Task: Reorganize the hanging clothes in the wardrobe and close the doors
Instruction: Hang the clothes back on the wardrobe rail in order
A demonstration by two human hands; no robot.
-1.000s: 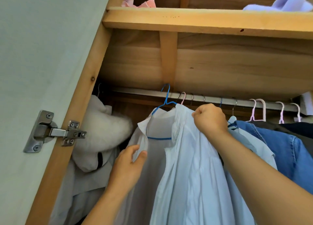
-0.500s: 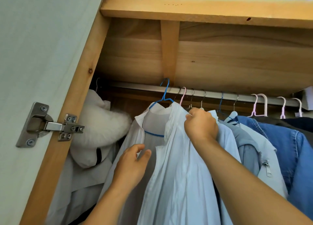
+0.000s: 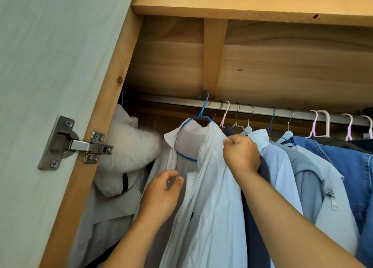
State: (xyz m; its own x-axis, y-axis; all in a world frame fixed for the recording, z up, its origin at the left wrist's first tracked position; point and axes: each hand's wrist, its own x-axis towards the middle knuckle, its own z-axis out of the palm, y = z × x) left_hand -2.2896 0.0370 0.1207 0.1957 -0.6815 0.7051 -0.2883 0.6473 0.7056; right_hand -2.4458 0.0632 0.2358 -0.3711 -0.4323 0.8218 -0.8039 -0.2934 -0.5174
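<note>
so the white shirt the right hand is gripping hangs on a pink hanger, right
Not quite: the head view shows the white shirt that the right hand grips hanging on a blue hanger, not a pink one.

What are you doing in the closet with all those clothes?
A person is sorting clothes hanging on the rail. The right hand pinches the white shirt near its shoulder, on a blue hanger. The left hand reaches to the shirt's front, fingers loosely curled. The door is open.
</note>
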